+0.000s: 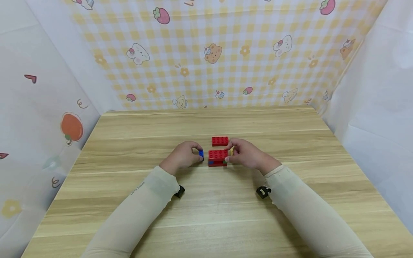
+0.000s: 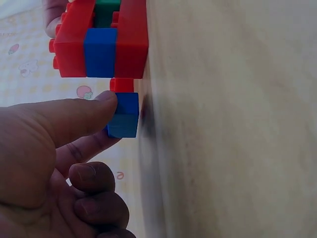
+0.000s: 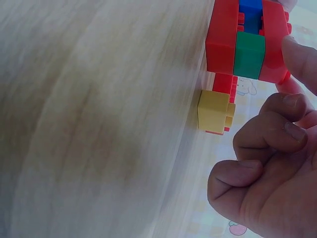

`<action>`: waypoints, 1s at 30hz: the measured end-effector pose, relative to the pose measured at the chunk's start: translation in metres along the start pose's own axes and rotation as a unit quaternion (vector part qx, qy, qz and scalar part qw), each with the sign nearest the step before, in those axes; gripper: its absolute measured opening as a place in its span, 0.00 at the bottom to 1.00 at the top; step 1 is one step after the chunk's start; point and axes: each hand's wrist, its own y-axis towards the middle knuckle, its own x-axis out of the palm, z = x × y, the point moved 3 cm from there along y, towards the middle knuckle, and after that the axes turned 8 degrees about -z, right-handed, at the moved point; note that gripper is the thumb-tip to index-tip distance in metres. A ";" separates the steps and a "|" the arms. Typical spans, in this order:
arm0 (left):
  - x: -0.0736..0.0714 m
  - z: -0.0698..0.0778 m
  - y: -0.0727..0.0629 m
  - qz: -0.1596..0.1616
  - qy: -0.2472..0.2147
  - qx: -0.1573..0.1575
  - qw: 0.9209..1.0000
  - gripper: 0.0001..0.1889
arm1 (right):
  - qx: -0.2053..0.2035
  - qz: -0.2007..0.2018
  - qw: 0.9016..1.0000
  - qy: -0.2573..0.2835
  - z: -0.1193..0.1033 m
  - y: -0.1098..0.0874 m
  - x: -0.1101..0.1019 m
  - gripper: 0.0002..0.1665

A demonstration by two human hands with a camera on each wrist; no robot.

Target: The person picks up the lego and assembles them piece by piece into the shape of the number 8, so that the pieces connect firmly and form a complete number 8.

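My left hand pinches a small blue toy brick between thumb and forefinger, close over the tabletop. Just right of it stands a stack of toy bricks: a red upper brick and a red lower brick. Between these two sit a blue brick at the left end and a green brick at the right end, with a gap in the middle. Thumb and forefinger of my right hand grip the right end of the upper red brick; the other fingers are curled.
Behind the stack a loose red brick lies on the wooden table. A yellow brick sits behind the stack's right end, partly hidden by my right hand in the head view. A checked cloth hangs along the back.
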 end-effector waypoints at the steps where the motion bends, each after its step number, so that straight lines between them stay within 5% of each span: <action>1: -0.001 0.000 -0.001 0.001 -0.001 0.001 1.000 0.15 | 0.000 0.000 1.000 0.000 0.000 0.000 0.000 0.14; 17: -0.015 0.015 -0.016 -0.002 -0.046 0.015 0.999 0.17 | -0.006 -0.001 1.000 0.004 -0.002 0.000 0.000 0.13; 30: -0.017 0.026 -0.022 0.000 -0.063 0.063 0.996 0.17 | -0.008 0.002 1.000 0.003 0.000 0.000 0.000 0.14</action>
